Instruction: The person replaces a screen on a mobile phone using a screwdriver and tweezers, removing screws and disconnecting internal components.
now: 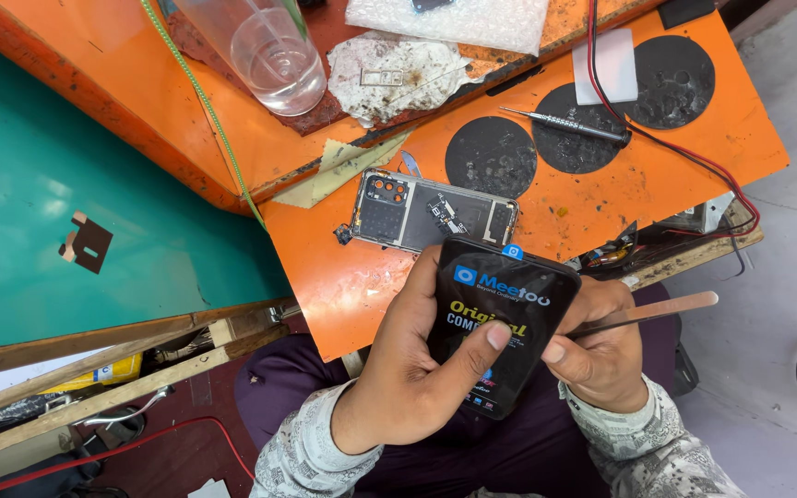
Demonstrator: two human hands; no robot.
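My left hand grips a black phone display panel with a printed protective film, thumb pressed across its front. My right hand holds the panel's right edge and also pinches a thin flat metal pry tool that sticks out to the right. Just beyond the panel, an opened phone body lies face down on the orange work board, its camera module and inner parts exposed.
A metal screwdriver rests on black round pads. A clear plastic cup, crumpled foil, bubble wrap and red and black wires sit around. A green tabletop lies left.
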